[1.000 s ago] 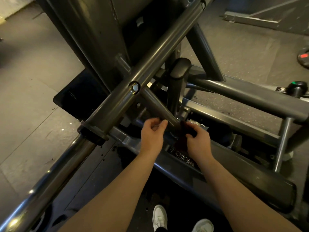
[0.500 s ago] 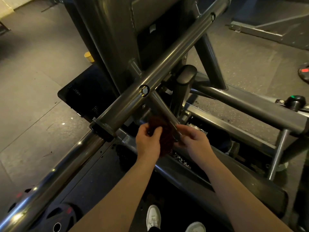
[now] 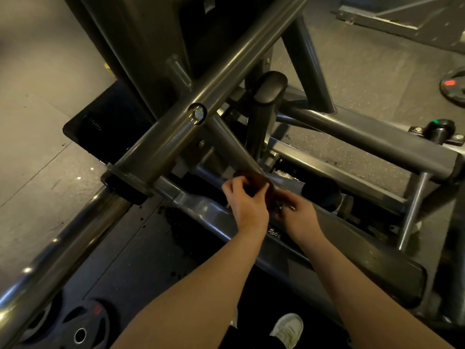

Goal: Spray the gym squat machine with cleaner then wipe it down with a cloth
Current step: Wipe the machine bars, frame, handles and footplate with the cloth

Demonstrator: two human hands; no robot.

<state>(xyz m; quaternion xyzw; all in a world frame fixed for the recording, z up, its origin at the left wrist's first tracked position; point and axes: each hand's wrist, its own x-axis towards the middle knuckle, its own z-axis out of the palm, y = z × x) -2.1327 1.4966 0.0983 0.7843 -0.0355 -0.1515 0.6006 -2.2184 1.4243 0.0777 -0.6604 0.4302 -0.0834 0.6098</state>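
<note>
**Location.** The cloth (image 3: 261, 186), dark reddish-brown, sits bunched against the foot of the slim brace tube (image 3: 230, 144), just above the lower frame rail (image 3: 201, 207) of the squat machine (image 3: 156, 71). No spray bottle is in view.

**Hands.** The left hand (image 3: 245, 201) has curled fingers pinching the cloth's upper part. The right hand (image 3: 298, 214) is curled at the lower edge and appears to grip it too, though its fingertips are partly hidden.

**Handling, judged.**
- The cloth looks soft, light and limp. It will drape and fold round a tube and is best held by two opposite edges, so it can be drawn taut round the brace.
- The machine is rigid painted steel, heavy and fixed. It needs no holding, only pressure.
- Its smooth tubes will likely be slick once wet.

**Orientation.**
- The brace's long axis runs from the bolted joint (image 3: 198, 114) at upper left down to lower right.
- The main tube (image 3: 239, 56) crosses it, rising from lower left to upper right.
- The cloth is crumpled, so it has no clear axis. Its span between the hands lies roughly across the brace.
</note>
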